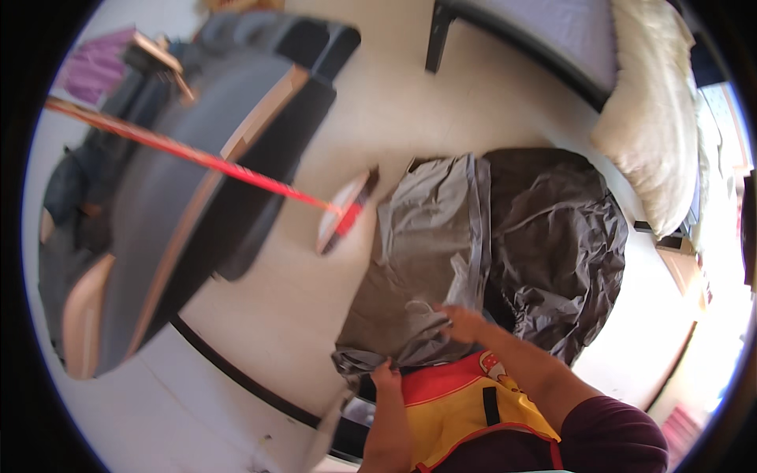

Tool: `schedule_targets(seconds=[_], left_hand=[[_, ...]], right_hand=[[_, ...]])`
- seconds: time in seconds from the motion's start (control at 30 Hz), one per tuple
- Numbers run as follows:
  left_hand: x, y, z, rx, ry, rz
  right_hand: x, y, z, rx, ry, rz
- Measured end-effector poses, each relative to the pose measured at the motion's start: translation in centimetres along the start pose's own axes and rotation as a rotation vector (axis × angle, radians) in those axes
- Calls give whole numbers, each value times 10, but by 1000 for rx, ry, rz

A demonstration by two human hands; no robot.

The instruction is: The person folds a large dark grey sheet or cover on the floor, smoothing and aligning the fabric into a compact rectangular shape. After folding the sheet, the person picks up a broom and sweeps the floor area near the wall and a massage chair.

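Observation:
A large grey-brown cover of thin, crinkled sheet material [434, 236] spreads in front of me, from my lap across the floor. Its right part [556, 236] is darker and bunched into folds. At the near left edge, my left hand [385, 375] grips the gathered material. My right hand [464, 324] is closed on the cover near its middle, the fingers partly blurred. Just beyond those fingertips shows a thin white loop, perhaps a cord [420, 305]. A paler, translucent strip [458, 281] lies by the cover's long seam.
A broom or mop with a red handle [236, 170] leans across to the left, its head [346, 213] on the pale floor [378, 112] near the cover. Dark furniture with wood-coloured trim [171, 195] stands left. Upper right are a black-framed bed [520, 35] and cream pillow [650, 118].

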State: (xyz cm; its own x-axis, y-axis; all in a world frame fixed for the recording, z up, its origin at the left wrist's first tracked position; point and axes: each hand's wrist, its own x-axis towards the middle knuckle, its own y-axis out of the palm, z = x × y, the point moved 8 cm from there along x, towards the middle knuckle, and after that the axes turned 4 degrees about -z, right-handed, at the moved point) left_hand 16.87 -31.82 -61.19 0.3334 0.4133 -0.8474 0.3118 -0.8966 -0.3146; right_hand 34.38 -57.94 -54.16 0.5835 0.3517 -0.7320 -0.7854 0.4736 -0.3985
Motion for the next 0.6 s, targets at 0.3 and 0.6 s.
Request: schedule_targets(seconds=[0.3, 0.6], left_hand=[[-25, -14, -15, -710, -138, -276], [-9, 86, -165, 125, 314, -206]], right_hand=[[144, 75, 10, -79, -132, 28], [160, 183, -46, 445, -46, 300]])
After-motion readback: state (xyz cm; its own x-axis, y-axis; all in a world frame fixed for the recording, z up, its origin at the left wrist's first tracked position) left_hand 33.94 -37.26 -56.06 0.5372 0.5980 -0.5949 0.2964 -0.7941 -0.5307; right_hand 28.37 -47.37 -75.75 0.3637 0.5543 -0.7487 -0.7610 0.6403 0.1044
